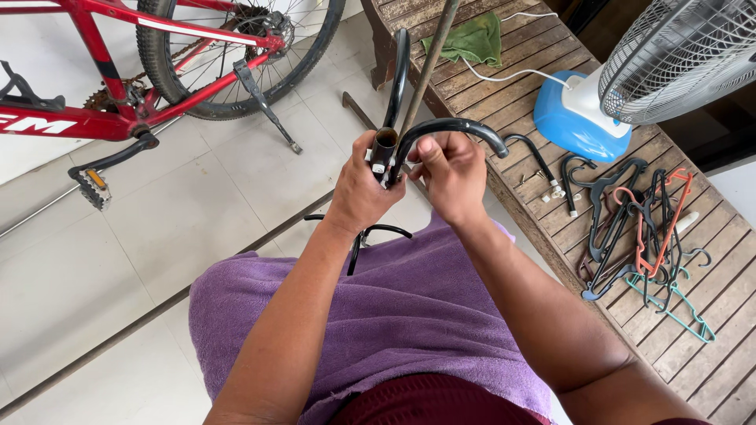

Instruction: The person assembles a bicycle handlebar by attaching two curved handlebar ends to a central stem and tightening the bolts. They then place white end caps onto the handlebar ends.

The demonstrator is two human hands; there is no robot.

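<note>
Fingers: my left hand (361,187) wraps the black metal tube part (385,145); right hand (451,175) pinches its curved arm.
Place: above purple towel (394,315).
Handling: likely rigid, smooth, light; grip the short tube.

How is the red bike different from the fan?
The red bike stands on the pale tiled floor; the fan sits up on the wooden bench. The bike has a spoked wheel and a pedal; the fan has a round wire grille on a blue and white base. The bike has no cord; a white cord runs to the fan. Both are cut off by the picture's edge.
</note>
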